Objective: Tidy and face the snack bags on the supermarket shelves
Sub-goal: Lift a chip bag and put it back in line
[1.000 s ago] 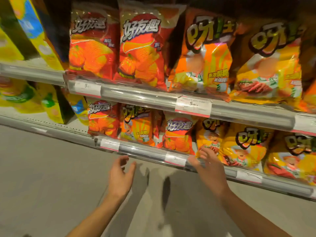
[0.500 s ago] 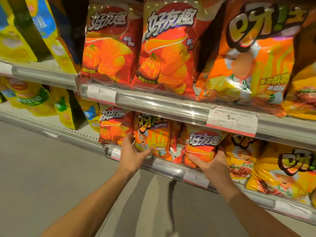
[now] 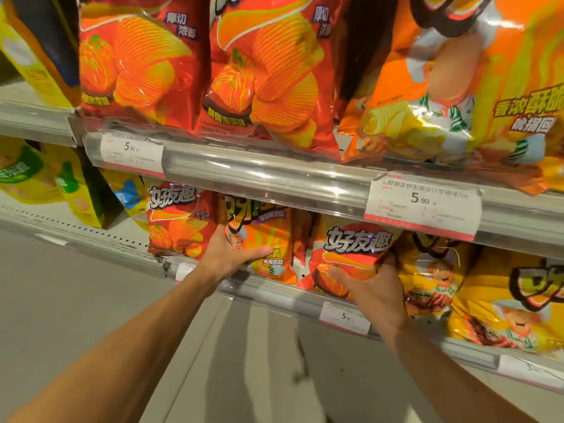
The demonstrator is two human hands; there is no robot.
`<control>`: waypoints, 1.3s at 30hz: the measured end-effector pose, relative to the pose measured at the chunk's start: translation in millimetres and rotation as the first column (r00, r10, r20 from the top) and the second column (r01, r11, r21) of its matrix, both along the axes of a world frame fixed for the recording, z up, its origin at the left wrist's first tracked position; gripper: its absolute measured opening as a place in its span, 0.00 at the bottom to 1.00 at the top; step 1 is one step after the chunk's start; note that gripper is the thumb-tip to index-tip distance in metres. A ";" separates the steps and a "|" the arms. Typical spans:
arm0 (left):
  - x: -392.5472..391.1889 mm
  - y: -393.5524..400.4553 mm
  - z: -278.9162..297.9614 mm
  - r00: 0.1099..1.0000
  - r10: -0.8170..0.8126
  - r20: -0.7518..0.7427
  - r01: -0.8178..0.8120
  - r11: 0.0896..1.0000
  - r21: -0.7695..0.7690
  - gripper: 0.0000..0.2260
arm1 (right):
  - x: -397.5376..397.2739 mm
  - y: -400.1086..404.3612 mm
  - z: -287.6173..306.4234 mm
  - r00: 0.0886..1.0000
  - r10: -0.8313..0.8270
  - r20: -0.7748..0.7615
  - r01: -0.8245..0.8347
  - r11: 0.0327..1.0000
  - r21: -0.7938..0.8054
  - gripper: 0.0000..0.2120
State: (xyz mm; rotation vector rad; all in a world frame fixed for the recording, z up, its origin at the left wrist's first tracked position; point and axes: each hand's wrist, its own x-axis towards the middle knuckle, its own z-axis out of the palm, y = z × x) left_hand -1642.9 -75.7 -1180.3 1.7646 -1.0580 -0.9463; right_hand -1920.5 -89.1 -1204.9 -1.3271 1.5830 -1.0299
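Two bags on the lower shelf (image 3: 274, 293), untouched a second ago, are now gripped: orange bag (image 3: 268, 239) in left hand (image 3: 227, 254), red bag (image 3: 351, 254) in right hand (image 3: 370, 288), ready for straightening.

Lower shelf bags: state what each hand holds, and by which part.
Left hand grips the orange puffed-snack bag by its lower left edge. Right hand grips the red ridged-chip bag by its bottom, thumb across the front.

My left hand (image 3: 227, 254) covers the lower left of the orange bag (image 3: 262, 239), my fingers out of sight behind it. My right hand (image 3: 374, 288) hides the red bag's (image 3: 351, 254) bottom corner. The small price tag (image 3: 346, 317) below is too blurred to read.
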 end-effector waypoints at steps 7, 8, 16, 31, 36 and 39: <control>-10.7 3.3 15.2 0.998 0.041 0.038 -0.040 0.998 -0.040 0.40 | 0.7 2.0 8.6 0.998 -0.062 -0.014 0.063 0.997 0.051 0.26; -11.8 3.9 17.6 0.998 0.049 0.045 -0.047 0.998 -0.049 0.40 | 0.4 2.3 9.1 0.997 -0.073 -0.006 0.074 0.996 0.055 0.22; -25.0 24.1 37.8 0.995 0.070 0.070 -0.061 0.990 -0.124 0.36 | -4.4 15.2 29.7 0.996 -0.086 0.020 0.085 0.995 0.058 0.31; -129.7 10.7 33.4 0.994 -0.098 0.041 0.104 0.979 -0.174 0.33 | -111.6 104.9 20.4 0.951 -0.309 0.010 0.309 0.951 0.011 0.38; -152.1 -2.4 23.8 0.988 -0.145 0.046 0.149 0.984 -0.098 0.27 | -130.2 112.4 12.2 0.927 -0.374 0.009 0.373 0.926 0.055 0.38; -157.2 -5.0 15.8 0.982 -0.182 0.043 0.185 0.981 -0.060 0.25 | -131.2 114.7 6.8 0.920 -0.389 0.041 0.387 0.921 0.050 0.36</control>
